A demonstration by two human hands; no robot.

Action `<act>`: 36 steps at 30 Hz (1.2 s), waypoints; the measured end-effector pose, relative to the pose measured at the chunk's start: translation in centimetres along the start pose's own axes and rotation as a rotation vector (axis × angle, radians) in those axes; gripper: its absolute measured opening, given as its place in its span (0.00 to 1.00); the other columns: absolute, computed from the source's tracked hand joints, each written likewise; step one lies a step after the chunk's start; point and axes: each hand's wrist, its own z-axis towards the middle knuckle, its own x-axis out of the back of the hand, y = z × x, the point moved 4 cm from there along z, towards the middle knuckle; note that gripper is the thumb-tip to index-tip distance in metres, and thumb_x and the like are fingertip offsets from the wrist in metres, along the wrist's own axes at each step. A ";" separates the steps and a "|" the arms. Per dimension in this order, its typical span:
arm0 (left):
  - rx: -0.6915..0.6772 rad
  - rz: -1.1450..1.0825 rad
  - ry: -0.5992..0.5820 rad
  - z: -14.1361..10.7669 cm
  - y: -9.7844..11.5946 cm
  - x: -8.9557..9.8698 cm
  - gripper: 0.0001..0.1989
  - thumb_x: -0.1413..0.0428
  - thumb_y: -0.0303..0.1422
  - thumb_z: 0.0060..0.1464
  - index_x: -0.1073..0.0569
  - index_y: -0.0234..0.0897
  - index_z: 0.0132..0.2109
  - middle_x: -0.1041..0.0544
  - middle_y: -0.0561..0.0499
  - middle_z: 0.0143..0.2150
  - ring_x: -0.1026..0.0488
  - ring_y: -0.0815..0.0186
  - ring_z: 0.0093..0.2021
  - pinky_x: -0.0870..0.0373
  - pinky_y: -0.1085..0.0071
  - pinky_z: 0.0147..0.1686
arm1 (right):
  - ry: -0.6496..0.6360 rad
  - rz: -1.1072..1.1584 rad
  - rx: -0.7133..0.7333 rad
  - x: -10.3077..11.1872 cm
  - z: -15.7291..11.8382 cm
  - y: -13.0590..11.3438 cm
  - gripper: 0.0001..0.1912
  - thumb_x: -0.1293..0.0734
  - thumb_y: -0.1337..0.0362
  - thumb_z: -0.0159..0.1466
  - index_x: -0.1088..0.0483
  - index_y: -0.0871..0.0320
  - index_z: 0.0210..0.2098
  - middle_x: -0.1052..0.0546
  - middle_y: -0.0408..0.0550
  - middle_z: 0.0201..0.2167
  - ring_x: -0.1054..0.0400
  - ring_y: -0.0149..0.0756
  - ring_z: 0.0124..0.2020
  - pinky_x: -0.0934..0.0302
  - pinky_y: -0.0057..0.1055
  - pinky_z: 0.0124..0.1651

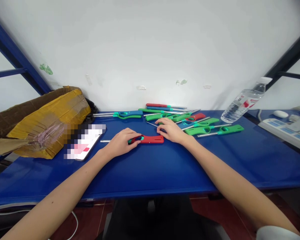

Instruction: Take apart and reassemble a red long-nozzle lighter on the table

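Observation:
My left hand (123, 142) is closed around the trigger part of a red gas lighter (153, 139), which lies on the blue table with its metal tube pointing left. My right hand (172, 130) is just past the handle end of that lighter, palm down, with loosely curled fingers and a gap at the thumb. Its fingertips are by the thin metal tube (152, 124) of another lighter, whose body my hand hides; whether they touch is unclear. Green lighters (231, 129), a red one (198, 117) and others lie in a loose pile around and behind it.
Two lighters, blue and green (130, 114), lie together at the back. A phone (86, 146) and a taped cardboard box (52, 123) are on the left. A water bottle (245, 101) leans tilted at right, beside a white power strip (285, 133). The white wall (150, 43) rises behind.

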 end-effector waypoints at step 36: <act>0.099 -0.003 -0.055 0.0 -0.3 -0.2 0.17 0.47 0.37 0.63 0.24 0.37 0.55 0.21 0.44 0.48 0.28 0.57 0.48 0.29 0.60 0.49 | 0.210 0.766 -0.383 1.2 0.2 0.9 0.12 0.38 0.55 0.67 0.34 0.57 0.35 0.27 0.50 0.36 0.32 0.37 0.38 0.35 0.38 0.45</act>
